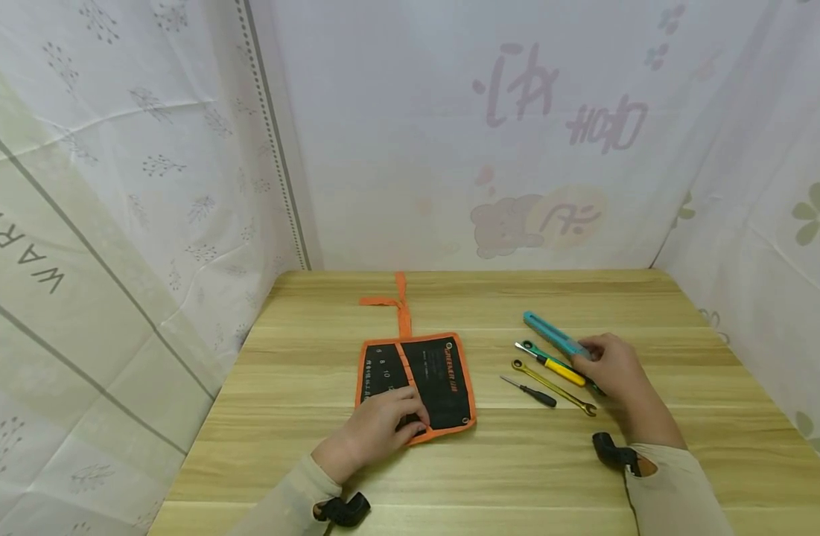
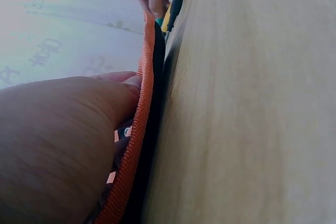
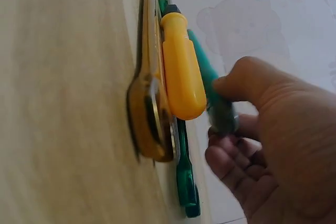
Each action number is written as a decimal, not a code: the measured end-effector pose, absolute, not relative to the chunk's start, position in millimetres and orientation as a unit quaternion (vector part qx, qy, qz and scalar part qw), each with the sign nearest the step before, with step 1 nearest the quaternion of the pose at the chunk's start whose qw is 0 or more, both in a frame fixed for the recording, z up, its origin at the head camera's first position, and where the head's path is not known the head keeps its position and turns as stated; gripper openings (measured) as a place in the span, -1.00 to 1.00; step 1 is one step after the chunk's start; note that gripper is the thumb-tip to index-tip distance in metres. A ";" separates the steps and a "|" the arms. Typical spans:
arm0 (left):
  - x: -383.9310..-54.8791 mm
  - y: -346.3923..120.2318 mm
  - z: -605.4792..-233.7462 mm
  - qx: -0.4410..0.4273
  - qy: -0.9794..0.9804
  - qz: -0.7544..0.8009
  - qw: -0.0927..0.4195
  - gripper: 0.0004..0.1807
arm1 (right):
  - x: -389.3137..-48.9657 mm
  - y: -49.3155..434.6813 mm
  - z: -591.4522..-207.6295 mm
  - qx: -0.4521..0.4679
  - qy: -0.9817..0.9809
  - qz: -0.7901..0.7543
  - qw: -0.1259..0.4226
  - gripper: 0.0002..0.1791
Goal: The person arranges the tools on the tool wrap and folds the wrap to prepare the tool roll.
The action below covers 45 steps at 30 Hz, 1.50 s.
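Observation:
My left hand lies on the lower part of a black tool pouch with orange trim, its bent fingers and thumb gripping near the pouch's front edge. In the left wrist view the thumb and a finger meet beside the orange edging. On the right, my right hand pinches the near end of a teal utility knife between thumb and fingers. Right beside that hand lie a yellow-handled screwdriver and a green wrench, partly covered by it in the head view.
A gold combination wrench and a small black-handled screwdriver lie between the pouch and the right hand. Orange tie straps stretch from the pouch's far edge over the wooden table. Printed curtains hang around the table.

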<state>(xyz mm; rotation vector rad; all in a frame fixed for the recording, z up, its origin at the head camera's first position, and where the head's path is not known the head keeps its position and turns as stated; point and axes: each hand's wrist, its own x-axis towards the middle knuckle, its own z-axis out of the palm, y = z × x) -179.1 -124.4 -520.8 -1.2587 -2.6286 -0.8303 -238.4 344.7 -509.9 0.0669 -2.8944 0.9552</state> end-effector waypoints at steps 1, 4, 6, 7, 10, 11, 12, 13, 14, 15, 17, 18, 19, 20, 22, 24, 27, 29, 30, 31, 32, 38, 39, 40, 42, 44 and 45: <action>-178.9 -124.5 -520.5 -0.414 -0.866 -0.274 0.054 -0.95 | -237.7 344.3 -508.9 0.024 -0.948 0.314 0.052 -0.53; -178.2 -124.3 -519.3 -0.409 -0.868 -0.276 0.046 -0.92 | -235.9 341.7 -506.1 0.031 -0.945 0.319 0.069 -0.53; -177.9 -124.1 -518.5 -0.406 -0.870 -0.276 0.041 -0.94 | -233.6 337.4 -502.5 0.042 -0.942 0.322 0.080 -0.56; -177.7 -124.0 -518.2 -0.404 -0.871 -0.276 0.040 -0.96 | -232.1 334.4 -499.8 0.047 -0.941 0.325 0.085 -0.57; -177.8 -123.7 -518.0 -0.401 -0.873 -0.274 0.039 -0.97 | -227.8 324.1 -492.3 0.067 -0.936 0.331 0.098 -0.62; -177.9 -123.6 -518.2 -0.401 -0.873 -0.273 0.041 -0.95 | -226.4 320.3 -489.8 0.073 -0.934 0.334 0.099 -0.64; -178.1 -123.7 -518.4 -0.402 -0.873 -0.273 0.042 -0.97 | -225.1 316.5 -487.4 0.079 -0.933 0.338 0.099 -0.65; -178.2 -123.8 -518.7 -0.403 -0.873 -0.272 0.044 -0.97 | -224.1 313.1 -485.8 0.086 -0.931 0.341 0.099 -0.67; -178.5 -123.9 -519.2 -0.404 -0.872 -0.273 0.046 -0.97 | -223.3 309.8 -484.5 0.093 -0.930 0.343 0.100 -0.68; -178.6 -124.1 -519.4 -0.405 -0.871 -0.274 0.048 -0.97 | -222.5 306.6 -483.3 0.100 -0.928 0.345 0.099 -0.69; -178.7 -123.9 -519.2 -0.405 -0.871 -0.275 0.049 -0.98 | -221.0 300.8 -481.9 0.112 -0.925 0.348 0.099 -0.71; -178.6 -123.7 -519.1 -0.404 -0.871 -0.275 0.049 -0.98 | -220.4 298.4 -481.7 0.117 -0.925 0.348 0.100 -0.71; -178.5 -123.5 -518.7 -0.402 -0.872 -0.276 0.048 -0.96 | -219.7 296.2 -481.3 0.124 -0.923 0.350 0.101 -0.71; -178.2 -123.3 -518.2 -0.401 -0.872 -0.276 0.046 -0.94 | -218.9 294.0 -480.9 0.130 -0.921 0.352 0.101 -0.71; -177.6 -122.8 -517.1 -0.396 -0.875 -0.275 0.043 -0.93 | -217.5 289.9 -480.4 0.143 -0.918 0.356 0.103 -0.71; -177.2 -122.6 -516.3 -0.393 -0.877 -0.273 0.041 -0.92 | -216.1 285.9 -479.7 0.159 -0.913 0.359 0.107 -0.71; -176.7 -122.4 -515.8 -0.390 -0.879 -0.271 0.039 -0.93 | -214.1 279.7 -478.8 0.184 -0.908 0.361 0.109 -0.72; -176.7 -122.2 -516.1 -0.389 -0.880 -0.271 0.038 -0.93 | -212.3 276.0 -478.0 0.192 -0.904 0.367 0.104 -0.71; -176.5 -122.2 -516.1 -0.389 -0.880 -0.271 0.038 -0.93 | -211.1 274.1 -477.2 0.195 -0.902 0.371 0.099 -0.71; -176.4 -122.2 -516.1 -0.388 -0.880 -0.272 0.038 -0.93 | -210.1 272.4 -476.7 0.197 -0.900 0.376 0.092 -0.71; -176.3 -122.3 -516.0 -0.388 -0.880 -0.272 0.038 -0.93 | -209.0 270.7 -476.0 0.200 -0.898 0.383 0.087 -0.71; -175.9 -122.1 -516.4 -0.388 -0.880 -0.271 0.041 -0.94 | -203.8 262.0 -474.1 0.227 -0.886 0.397 0.073 -0.67; -176.1 -122.0 -516.8 -0.388 -0.880 -0.270 0.042 -0.94 | -203.2 260.8 -474.1 0.233 -0.886 0.395 0.071 -0.66; -176.2 -122.0 -517.1 -0.389 -0.880 -0.270 0.043 -0.94 | -202.5 259.8 -474.0 0.238 -0.885 0.394 0.071 -0.65; -176.2 -121.9 -517.6 -0.390 -0.879 -0.270 0.046 -0.94 | -201.7 257.7 -474.2 0.252 -0.883 0.391 0.070 -0.64; -176.5 -121.8 -518.2 -0.390 -0.878 -0.272 0.049 -0.94 | -200.8 255.9 -473.9 0.261 -0.881 0.389 0.067 -0.64; -176.5 -121.7 -518.3 -0.390 -0.878 -0.274 0.050 -0.94 | -200.4 255.0 -473.6 0.265 -0.879 0.391 0.063 -0.64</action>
